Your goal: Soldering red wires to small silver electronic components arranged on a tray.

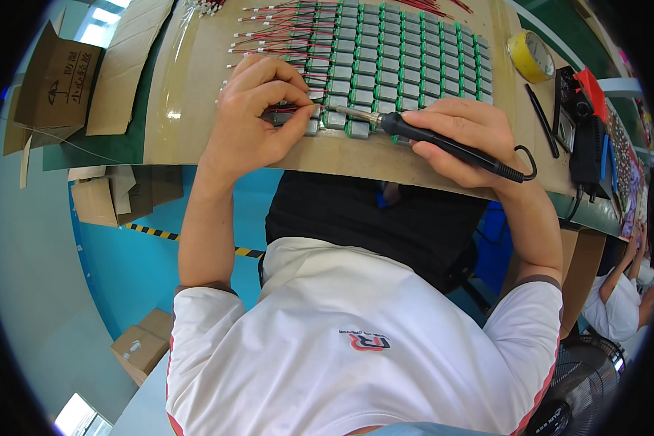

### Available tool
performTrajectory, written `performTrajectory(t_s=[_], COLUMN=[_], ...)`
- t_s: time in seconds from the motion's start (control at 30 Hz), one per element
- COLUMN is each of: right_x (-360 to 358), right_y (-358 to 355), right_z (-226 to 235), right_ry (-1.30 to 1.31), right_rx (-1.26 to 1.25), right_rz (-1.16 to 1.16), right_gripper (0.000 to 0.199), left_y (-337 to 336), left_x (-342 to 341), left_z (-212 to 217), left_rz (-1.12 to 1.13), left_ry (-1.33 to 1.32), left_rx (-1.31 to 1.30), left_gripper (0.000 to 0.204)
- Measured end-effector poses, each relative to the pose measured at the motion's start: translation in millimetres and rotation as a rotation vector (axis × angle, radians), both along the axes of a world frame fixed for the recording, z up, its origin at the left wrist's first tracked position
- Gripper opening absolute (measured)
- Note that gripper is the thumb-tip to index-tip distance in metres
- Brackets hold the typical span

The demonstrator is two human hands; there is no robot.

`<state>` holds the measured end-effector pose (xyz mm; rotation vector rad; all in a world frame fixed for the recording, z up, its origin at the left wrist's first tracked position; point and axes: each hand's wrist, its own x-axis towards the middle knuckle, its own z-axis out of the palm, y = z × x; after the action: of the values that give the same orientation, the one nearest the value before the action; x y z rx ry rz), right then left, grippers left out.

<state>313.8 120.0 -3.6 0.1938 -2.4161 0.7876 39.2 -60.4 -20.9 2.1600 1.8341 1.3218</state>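
Your right hand (461, 131) is closed around the black handle of a soldering iron (429, 138), held like a pen. Its metal tip points left and meets the near-left corner of the grid of cells (392, 58), the rows of small grey packs with green ends laid out on the desk (189, 94).

Your left hand (258, 109) sits at that same corner of the grid, curled, with thumb and forefinger pinched on a thin red wire (291, 109) just left of the iron's tip. The two hands are close together, nearly touching at the tip.

More red wires (269, 33) stick out in a row from the left edge of the grid, beyond your left hand. The iron's black cord (527, 163) loops off the handle to the right of the grid.

Farther right of the grid lies a yellow tape roll (529, 57), then a black pen (541, 120), then a black station (585, 138) with a red part on top at the desk's edge.

Left of the grid, off the brown work surface, stands an open cardboard box (54, 83). Another person (621, 301) in white sits well to the right, below the desk.
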Motion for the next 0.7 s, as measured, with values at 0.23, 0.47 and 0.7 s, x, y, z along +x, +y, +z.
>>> performTrajectory(t_s=[0.23,0.47,0.7], right_x=[0.4,0.5,0.4], right_y=[-1.0,-1.3,0.6], right_z=[1.4,-0.2,1.8], right_ry=[-0.002,-0.002,0.007], right_rx=[0.005,-0.009,0.001], right_rz=[0.003,0.003,0.014], right_gripper=[0.038,0.038,0.037], left_y=[-0.2,-0.3,0.8], left_x=[0.6,0.8,1.4], left_z=[1.9,0.1,2.9], left_rz=[0.002,0.005,0.012], left_ry=[-0.001,-0.016,-0.021], left_rx=[-0.019,-0.032,-0.047], left_gripper=[0.013,0.012,0.012])
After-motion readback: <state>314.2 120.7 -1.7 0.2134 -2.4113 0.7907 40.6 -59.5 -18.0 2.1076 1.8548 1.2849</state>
